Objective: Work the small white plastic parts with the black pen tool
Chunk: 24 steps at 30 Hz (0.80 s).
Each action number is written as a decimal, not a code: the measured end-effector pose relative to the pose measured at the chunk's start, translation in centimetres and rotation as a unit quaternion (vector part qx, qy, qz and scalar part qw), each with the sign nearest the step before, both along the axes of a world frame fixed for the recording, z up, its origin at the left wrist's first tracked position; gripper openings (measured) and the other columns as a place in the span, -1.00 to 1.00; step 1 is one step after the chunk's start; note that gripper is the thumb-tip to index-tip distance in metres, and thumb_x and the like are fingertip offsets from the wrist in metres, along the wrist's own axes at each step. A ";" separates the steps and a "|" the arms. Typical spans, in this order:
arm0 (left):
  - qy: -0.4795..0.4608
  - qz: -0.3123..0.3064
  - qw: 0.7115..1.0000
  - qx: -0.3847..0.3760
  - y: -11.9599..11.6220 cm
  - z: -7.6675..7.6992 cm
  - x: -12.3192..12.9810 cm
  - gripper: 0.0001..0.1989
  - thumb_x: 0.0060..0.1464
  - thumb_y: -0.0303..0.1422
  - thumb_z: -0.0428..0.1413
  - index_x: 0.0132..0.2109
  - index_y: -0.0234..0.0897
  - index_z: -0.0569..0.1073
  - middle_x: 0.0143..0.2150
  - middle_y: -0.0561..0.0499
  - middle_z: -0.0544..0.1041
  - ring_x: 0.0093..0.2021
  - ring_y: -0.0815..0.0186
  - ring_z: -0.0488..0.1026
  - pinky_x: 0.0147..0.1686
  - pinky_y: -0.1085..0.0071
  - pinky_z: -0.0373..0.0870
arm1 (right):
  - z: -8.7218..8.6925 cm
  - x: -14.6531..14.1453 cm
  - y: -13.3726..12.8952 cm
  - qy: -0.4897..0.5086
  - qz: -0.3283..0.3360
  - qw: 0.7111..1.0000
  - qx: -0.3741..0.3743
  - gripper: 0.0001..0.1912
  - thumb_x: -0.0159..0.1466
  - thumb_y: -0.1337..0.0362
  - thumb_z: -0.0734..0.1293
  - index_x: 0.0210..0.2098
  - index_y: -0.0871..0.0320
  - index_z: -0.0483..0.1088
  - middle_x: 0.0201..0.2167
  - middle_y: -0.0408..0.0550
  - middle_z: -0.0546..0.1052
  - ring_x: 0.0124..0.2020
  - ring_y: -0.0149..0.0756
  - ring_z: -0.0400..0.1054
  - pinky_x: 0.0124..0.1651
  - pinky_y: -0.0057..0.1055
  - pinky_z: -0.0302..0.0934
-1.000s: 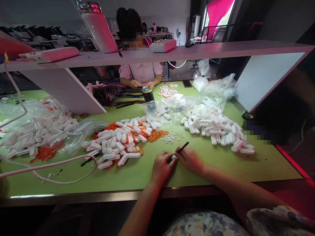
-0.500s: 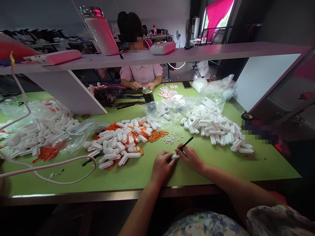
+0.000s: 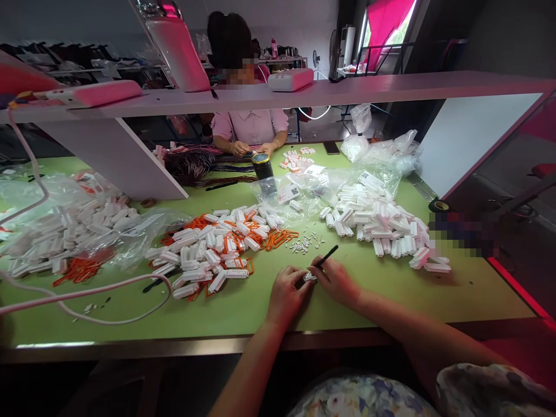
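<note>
My left hand [image 3: 284, 294] is closed around a small white plastic connector [image 3: 310, 277] with holes in its face, near the table's front edge. In my right hand [image 3: 339, 284] is a slim black pen-like tool [image 3: 327, 255], pinched and slanting up to the right. Its lower end is hidden by my fingers, close to the connector. Just beyond my hands lie small loose white pins [image 3: 300, 247]. To the left is a heap of white connectors [image 3: 197, 255] mixed with orange clips [image 3: 280, 238]. Another pile of white connectors [image 3: 380, 223] lies to the right.
A shelf [image 3: 347, 90] spans the table, holding a white flask [image 3: 176, 52] and power banks. A co-worker [image 3: 249, 127] sits opposite. Clear plastic bags [image 3: 284, 197] and a dark can [image 3: 262, 167] stand mid-table. A pink cable [image 3: 108, 294] loops across the left.
My view has shifted slightly. The black tool's upper end sits a little lower and further left; both hands keep their hold.
</note>
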<state>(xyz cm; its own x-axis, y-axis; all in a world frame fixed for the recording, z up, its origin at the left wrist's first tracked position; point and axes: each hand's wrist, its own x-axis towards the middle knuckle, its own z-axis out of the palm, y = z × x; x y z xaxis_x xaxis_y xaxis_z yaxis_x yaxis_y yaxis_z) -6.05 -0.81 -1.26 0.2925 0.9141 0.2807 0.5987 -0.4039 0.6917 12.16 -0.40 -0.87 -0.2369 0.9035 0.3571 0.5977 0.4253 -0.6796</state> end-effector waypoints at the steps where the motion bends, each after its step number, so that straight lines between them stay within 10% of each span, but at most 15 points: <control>1: 0.001 -0.001 1.000 -0.002 0.0 0.1 0.0 -0.88 0.17 -0.31 0.23 -0.17 -0.18 0.62 -0.28 -0.02 0.55 -0.19 0.19 0.48 -0.13 0.28 0.42 | 0.0 0.0 0.0 -0.011 0.002 1.000 0.006 -0.83 0.45 0.22 0.23 -0.25 0.11 0.40 -0.34 -0.03 0.55 -0.30 -0.22 0.42 -0.17 -0.33 0.28; 9: 0.015 0.002 1.000 0.003 0.0 -0.1 0.0 -0.93 0.16 -0.36 0.21 -0.24 -0.20 0.60 -0.30 -0.01 0.54 -0.20 0.20 0.46 -0.16 0.31 0.39 | 0.6 -1.1 0.4 -0.135 0.065 0.987 0.055 -0.77 0.47 0.26 0.19 -0.29 0.14 0.40 -0.36 0.02 0.56 -0.33 -0.22 0.42 -0.14 -0.30 0.24; 24: 0.006 0.000 1.000 0.002 0.0 -0.1 0.0 -0.88 0.15 -0.35 0.26 -0.15 -0.21 0.61 -0.27 -0.02 0.55 -0.18 0.21 0.47 -0.13 0.31 0.40 | -0.5 -0.2 0.3 0.038 0.013 0.999 -0.012 -0.75 0.46 0.12 0.21 -0.26 0.10 0.40 -0.37 -0.06 0.54 -0.33 -0.25 0.40 -0.20 -0.35 0.28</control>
